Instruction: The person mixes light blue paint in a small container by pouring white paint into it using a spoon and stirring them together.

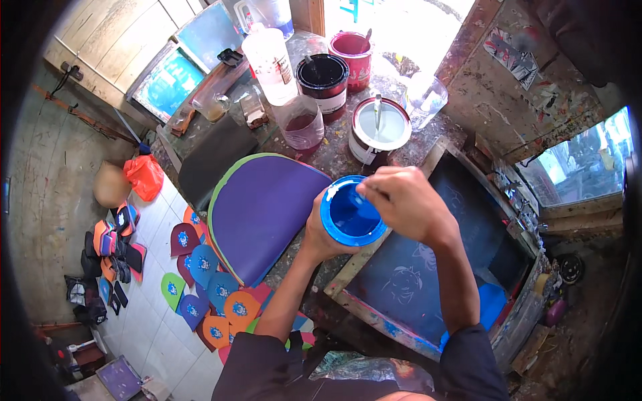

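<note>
My left hand (319,234) is wrapped round a can of blue paint (348,217) from the left, below the rim. My right hand (394,194) is closed over the can's mouth, pinching what looks like a pale stirrer dipped into the paint, mostly hidden by the fingers. Under my right forearm lies a screen-printing frame (401,287) with faint white line drawings and blue ink at its lower right. Left of the can is a folded stack of foam sheets (261,220) with purple on top and green edges.
Paint cans (321,93) in black, red and white (381,123) crowd the back of the bench (324,140) with plastic jugs (271,67). Printed colourful foam pieces (204,267) cover the tiled surface at left; more piles (110,244) lie beyond. A window (582,167) is at right.
</note>
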Demonstrator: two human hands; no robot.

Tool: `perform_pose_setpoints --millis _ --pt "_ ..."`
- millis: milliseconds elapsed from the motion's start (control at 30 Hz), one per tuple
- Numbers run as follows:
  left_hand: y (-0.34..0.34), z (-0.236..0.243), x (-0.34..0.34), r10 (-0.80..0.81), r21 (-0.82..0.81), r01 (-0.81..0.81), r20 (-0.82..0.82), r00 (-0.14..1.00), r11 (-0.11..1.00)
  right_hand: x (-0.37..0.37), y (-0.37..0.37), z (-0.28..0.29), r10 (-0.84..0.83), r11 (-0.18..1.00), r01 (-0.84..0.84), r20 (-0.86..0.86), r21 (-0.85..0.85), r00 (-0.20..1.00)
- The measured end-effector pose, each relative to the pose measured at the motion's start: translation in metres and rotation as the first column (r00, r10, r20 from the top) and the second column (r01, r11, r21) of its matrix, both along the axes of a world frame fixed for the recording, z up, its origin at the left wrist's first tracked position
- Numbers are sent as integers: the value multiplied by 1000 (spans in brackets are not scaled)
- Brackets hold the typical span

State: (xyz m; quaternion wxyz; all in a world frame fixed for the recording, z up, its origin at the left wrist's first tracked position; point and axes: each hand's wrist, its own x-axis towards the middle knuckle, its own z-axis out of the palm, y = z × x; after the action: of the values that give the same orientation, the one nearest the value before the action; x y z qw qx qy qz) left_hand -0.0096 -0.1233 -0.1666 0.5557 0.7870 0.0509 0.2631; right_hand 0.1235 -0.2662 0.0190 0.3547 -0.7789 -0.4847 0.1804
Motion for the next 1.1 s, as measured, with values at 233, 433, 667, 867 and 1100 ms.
perform_pose_setpoints --millis 233,433,667,867,1100 --pt "0 2 -1 -11 25 11 21 1000 1000 3 -3 -15 100 993 -90 145 -71 984" --pt "-1 -1 0 -27 -16 27 21 999 1000 5 -5 -14 92 996 -89 192 -26 977" --pt "0 -2 -2 5 36 -5 -4 1000 999 0 -3 -6 79 996 -82 55 43 995" --pt "2 -2 -2 8 52 -6 -39 999 999 -2 -5 -11 60 995 -66 65 79 996" --pt "1 -4 -2 -9 16 9 5 1000 1000 -4 0 0 71 993 -67 -44 96 997"
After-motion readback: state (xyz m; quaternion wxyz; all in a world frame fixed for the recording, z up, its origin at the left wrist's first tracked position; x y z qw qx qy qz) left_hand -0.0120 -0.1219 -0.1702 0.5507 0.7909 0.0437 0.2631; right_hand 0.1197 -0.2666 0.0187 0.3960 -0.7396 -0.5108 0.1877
